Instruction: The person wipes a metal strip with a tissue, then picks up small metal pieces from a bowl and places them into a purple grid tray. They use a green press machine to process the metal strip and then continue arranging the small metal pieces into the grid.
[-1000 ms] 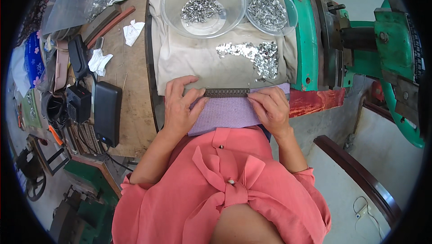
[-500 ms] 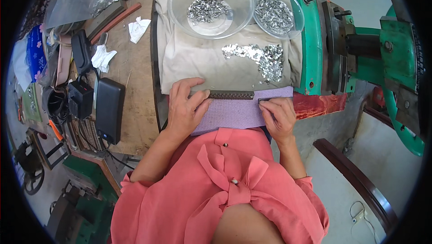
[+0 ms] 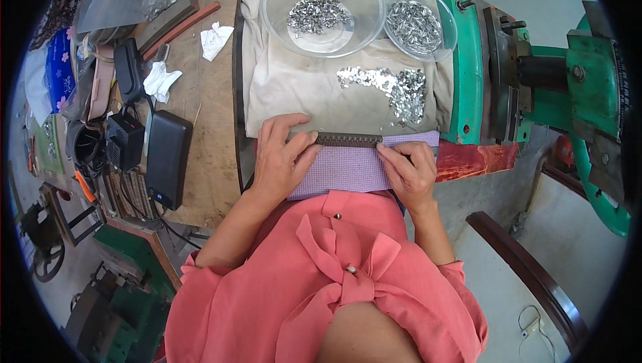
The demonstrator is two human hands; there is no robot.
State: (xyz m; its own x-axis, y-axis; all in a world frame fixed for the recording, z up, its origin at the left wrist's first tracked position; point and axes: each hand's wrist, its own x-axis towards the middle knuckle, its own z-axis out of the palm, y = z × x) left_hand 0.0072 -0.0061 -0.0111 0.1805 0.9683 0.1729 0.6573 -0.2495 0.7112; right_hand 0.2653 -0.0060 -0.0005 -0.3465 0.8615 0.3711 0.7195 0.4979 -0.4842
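Observation:
A dark, narrow bar with a row of small notches (image 3: 348, 140) lies across the lilac checked cloth (image 3: 348, 169). My left hand (image 3: 281, 159) grips its left end between thumb and fingers. At the bar's right end, the fingertips of my right hand (image 3: 413, 170) are pinched together and meet the bar; whatever they hold is hidden. Beyond the bar, many small shiny metal pieces (image 3: 404, 92) are spread on a beige cloth (image 3: 294, 88).
Behind them stand a large clear tub (image 3: 267, 22) and a smaller clear bowl (image 3: 455, 35), both holding metal bits. A green machine (image 3: 468, 75) borders the right. On the wooden table (image 3: 207, 95) at left lie a black power bank (image 3: 167, 159), cables and crumpled tissues (image 3: 160, 82).
My right hand has moved slightly left, and its fingertips have come from beside the bar to its right end. The left hand keeps its grip. The whole view has shifted a little.

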